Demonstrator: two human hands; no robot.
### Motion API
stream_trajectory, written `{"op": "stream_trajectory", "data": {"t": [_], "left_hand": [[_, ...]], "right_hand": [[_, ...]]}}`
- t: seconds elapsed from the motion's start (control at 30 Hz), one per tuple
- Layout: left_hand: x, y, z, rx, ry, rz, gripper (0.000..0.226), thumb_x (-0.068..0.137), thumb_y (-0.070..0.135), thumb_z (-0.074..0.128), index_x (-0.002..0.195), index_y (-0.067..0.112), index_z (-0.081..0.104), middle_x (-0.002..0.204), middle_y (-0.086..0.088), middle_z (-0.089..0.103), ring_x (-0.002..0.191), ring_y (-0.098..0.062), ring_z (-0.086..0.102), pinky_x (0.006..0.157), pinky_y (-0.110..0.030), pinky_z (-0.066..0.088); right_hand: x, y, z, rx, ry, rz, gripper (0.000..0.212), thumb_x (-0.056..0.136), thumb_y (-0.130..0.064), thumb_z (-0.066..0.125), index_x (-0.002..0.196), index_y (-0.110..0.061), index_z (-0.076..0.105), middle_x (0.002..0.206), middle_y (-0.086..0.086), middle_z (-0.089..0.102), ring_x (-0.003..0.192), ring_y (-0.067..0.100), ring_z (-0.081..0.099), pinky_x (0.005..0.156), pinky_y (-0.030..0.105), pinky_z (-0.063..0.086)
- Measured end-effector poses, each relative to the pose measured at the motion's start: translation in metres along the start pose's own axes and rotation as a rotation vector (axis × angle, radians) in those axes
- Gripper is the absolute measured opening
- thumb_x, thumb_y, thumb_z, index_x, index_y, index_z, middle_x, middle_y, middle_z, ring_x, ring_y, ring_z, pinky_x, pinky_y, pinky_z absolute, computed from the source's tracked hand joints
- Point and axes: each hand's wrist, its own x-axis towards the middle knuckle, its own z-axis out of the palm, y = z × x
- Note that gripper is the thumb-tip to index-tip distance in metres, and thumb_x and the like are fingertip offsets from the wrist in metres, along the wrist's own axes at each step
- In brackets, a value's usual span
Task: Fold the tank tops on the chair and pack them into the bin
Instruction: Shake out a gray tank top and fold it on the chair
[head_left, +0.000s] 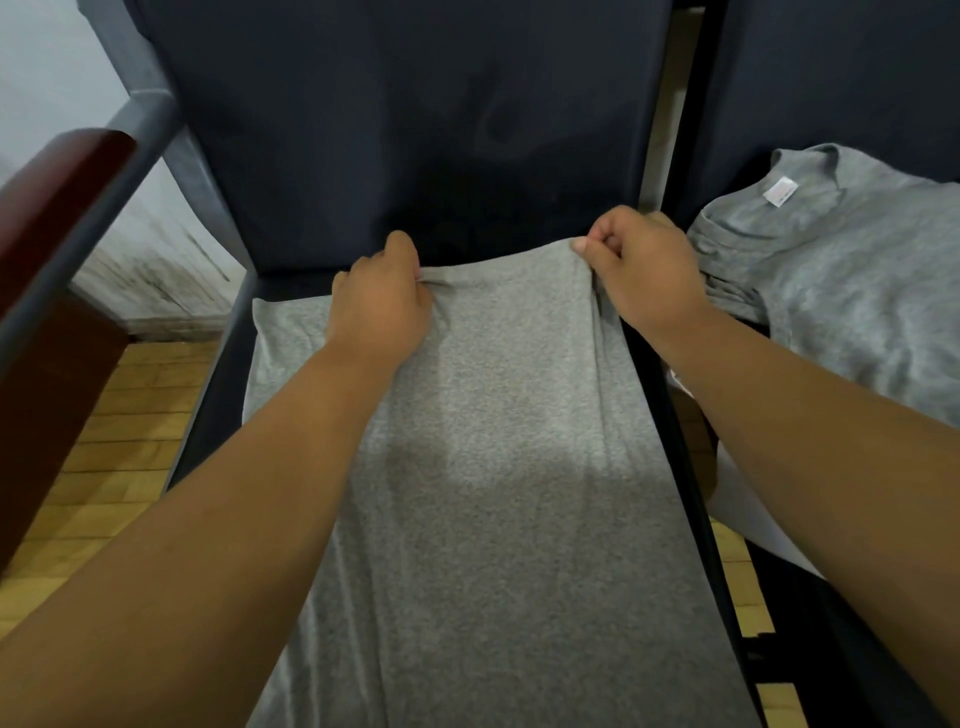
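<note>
Cloth of the grey tank top (483, 467) runs lengthwise along the chair (415, 130) seat from 6 to 12 o'clock, its far edge pinched equally by the left hand (382, 304) and right hand (641, 270), which sit apart, each closed on a corner.

A plain room — padded dark chairs (405, 130), tiled floor (130, 415), stained white wall (156, 249).

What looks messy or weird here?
The grey top on the next chair lies rumpled, not folded, with its white label showing. The wall behind has dark streaky stains low down. The top being folded looks tidy; the left hand and right hand pinch its far edge.
</note>
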Motion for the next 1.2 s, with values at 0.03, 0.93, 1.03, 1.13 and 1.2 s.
{"op": "stream_trajectory", "data": {"t": [0.03,0.93,1.03,1.13,1.2], "left_hand": [[0.0,0.0,0.0,-0.003,0.006,-0.002,0.015,0.097,0.009,0.056,0.099,0.019,0.045,0.082,-0.001,0.057,0.077,-0.025,0.054,0.082,-0.045,0.046],[-0.072,0.006,-0.154,0.292,-0.754,-0.27,0.062,0.109,0.034,0.055,0.163,0.009,0.037,0.167,-0.016,0.038,0.149,-0.038,0.042,0.118,-0.044,0.037],[-0.131,0.013,-0.192,0.296,-0.88,-0.316,0.052,0.109,0.038,0.055,0.152,0.009,0.052,0.148,-0.012,0.058,0.127,-0.033,0.06,0.095,-0.038,0.049],[-0.188,0.011,-0.207,0.362,-0.979,-0.396,0.046,0.107,0.035,0.06,0.141,0.004,0.061,0.137,-0.013,0.064,0.104,-0.026,0.062,0.093,-0.037,0.054],[-0.219,0.006,-0.21,0.376,-1.005,-0.411,0.047,0.106,0.035,0.062,0.14,0.003,0.061,0.139,-0.014,0.061,0.11,-0.028,0.062,0.103,-0.04,0.054]], "right_hand": [[0.0,-0.002,-0.001,0.045,-0.009,-0.01,0.024,0.102,-0.044,0.066,0.094,-0.022,0.064,0.071,-0.001,0.062,0.077,0.012,0.056,0.075,0.024,0.048],[-0.072,-0.068,-0.098,-0.339,-0.549,0.299,0.035,0.108,-0.032,0.049,0.134,-0.013,0.064,0.134,0.013,0.061,0.12,0.031,0.06,0.096,0.032,0.047],[-0.115,-0.097,-0.122,-0.335,-0.756,0.471,0.044,0.112,-0.025,0.048,0.149,-0.003,0.049,0.119,0.012,0.061,0.1,0.025,0.063,0.076,0.028,0.052],[-0.173,-0.099,-0.135,-0.169,-0.837,0.734,0.061,0.103,-0.029,0.065,0.156,-0.013,0.039,0.11,0.013,0.061,0.086,0.028,0.065,0.049,0.029,0.049],[-0.209,-0.102,-0.141,-0.159,-0.901,0.797,0.07,0.1,-0.033,0.071,0.158,-0.013,0.038,0.111,0.016,0.062,0.084,0.031,0.066,0.049,0.031,0.049]]}}
